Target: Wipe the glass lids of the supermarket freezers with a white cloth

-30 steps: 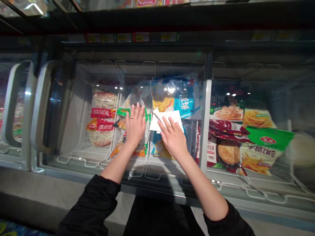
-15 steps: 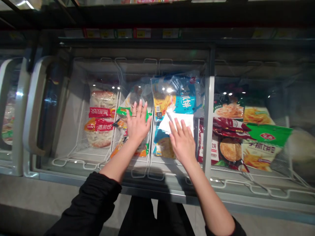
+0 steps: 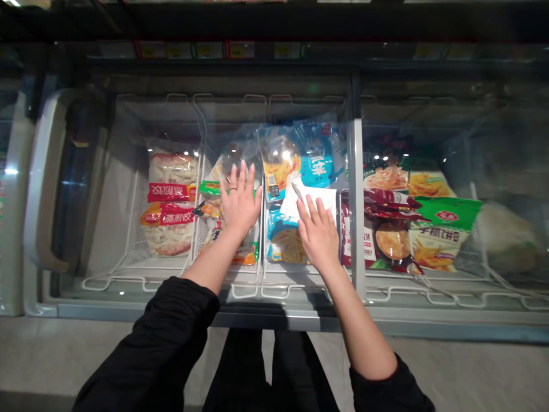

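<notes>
My left hand [image 3: 239, 199] lies flat with fingers spread on the glass lid [image 3: 171, 120] of a chest freezer, above a green and orange food packet. My right hand [image 3: 318, 233] presses a white paper towel [image 3: 305, 197] flat against the same glass, fingers stretched out on top of it. Under the towel, through the glass, sits a blue frozen-food bag [image 3: 317, 153] in a wire basket.
Red-labelled dumpling packets [image 3: 169, 200] fill the left basket. Right of a grey lid frame [image 3: 357, 217] lie pancake and fries packets [image 3: 441, 232]. A curved grey lid handle [image 3: 40, 183] stands at the left. Price tags [image 3: 214, 50] line the shelf edge above.
My right hand has slid the paper towel to the right and slightly down across the glass. My left hand stays flat in about the same spot. My view has dropped lower.
</notes>
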Tool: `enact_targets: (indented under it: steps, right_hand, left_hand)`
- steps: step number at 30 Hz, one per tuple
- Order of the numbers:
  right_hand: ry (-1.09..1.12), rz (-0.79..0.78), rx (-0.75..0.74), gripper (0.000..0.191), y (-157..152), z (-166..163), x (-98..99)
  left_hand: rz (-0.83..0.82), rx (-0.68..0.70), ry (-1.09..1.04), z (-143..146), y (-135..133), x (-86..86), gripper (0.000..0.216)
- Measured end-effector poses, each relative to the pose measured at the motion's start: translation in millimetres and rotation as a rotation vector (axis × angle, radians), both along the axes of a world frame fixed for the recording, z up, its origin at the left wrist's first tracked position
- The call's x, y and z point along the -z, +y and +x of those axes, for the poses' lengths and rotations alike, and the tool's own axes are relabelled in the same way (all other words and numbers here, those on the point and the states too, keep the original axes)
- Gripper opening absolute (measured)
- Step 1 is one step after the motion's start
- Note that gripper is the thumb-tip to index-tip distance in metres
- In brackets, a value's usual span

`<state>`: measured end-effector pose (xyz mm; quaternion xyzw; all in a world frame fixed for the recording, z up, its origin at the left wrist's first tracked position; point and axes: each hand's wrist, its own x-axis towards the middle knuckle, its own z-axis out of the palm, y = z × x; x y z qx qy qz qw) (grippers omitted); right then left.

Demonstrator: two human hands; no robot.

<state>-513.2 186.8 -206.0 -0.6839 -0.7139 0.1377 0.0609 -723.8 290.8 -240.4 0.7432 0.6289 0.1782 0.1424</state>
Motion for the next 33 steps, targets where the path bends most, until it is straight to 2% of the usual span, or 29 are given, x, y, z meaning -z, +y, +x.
enact_targets:
  steps: [2, 4, 8, 11, 14, 18, 20, 22, 24, 26, 29, 33]
  right_hand:
    - [0.001, -0.018, -0.019, 0.063, -23.4, -10.7, 0.7]
    - [-0.008, -0.039, -0.060, 0.060, -22.6, -16.7, 0.8]
    - [-0.040, -0.033, -0.123, 0.057, 29.5, 3.5, 2.5]
    - [-0.068, 0.023, -0.023, 0.060, 47.2, 34.4, 6.1]
    - [-0.094, 0.051, 0.036, 0.062, 8.2, 40.8, 7.0]
    - [-0.087, 0.004, -0.048, 0.064, -59.3, -2.8, 2.1]
    - [-0.062, -0.017, -0.135, 0.063, -63.2, -21.2, 1.1]
    - [-0.046, -0.017, -0.181, 0.062, -47.7, -22.3, 1.9]
    - [-0.048, 0.000, -0.147, 0.061, -29.0, -7.1, 3.5]
    - [-0.064, 0.015, -0.056, 0.061, -24.9, 13.7, 4.6]
    - [-0.087, -0.006, 0.044, 0.063, -57.7, 26.4, 3.3]
    - [-0.062, -0.079, -0.028, 0.061, -111.1, -7.0, -0.9]
  left_hand:
    - [0.001, 0.003, -0.009, 0.6, -0.1, 0.4, 0.065]
    - [-0.001, 0.002, -0.016, 1.1, -0.1, 0.3, 0.065]
    - [-0.028, -0.003, -0.002, 1.7, 0.3, -2.5, 0.065]
    - [-0.052, 0.000, 0.018, 1.8, 0.2, -5.6, 0.067]
    - [-0.067, -0.010, 0.039, 2.4, -0.1, -7.9, 0.067]
    - [-0.056, -0.019, 0.029, 3.6, -0.4, -10.7, 0.067]
    - [-0.060, -0.019, 0.023, 3.9, -0.5, -12.2, 0.066]
    - [-0.066, -0.015, 0.020, 3.7, -0.2, -13.0, 0.066]
    - [-0.066, -0.009, 0.014, 2.9, 0.4, -12.5, 0.066]
    - [-0.062, -0.009, 0.005, 2.0, 1.1, -11.0, 0.066]
    - [-0.070, -0.014, -0.009, 1.5, 2.1, -8.8, 0.068]
    - [-0.092, -0.007, -0.047, 1.2, 2.5, -7.2, 0.073]
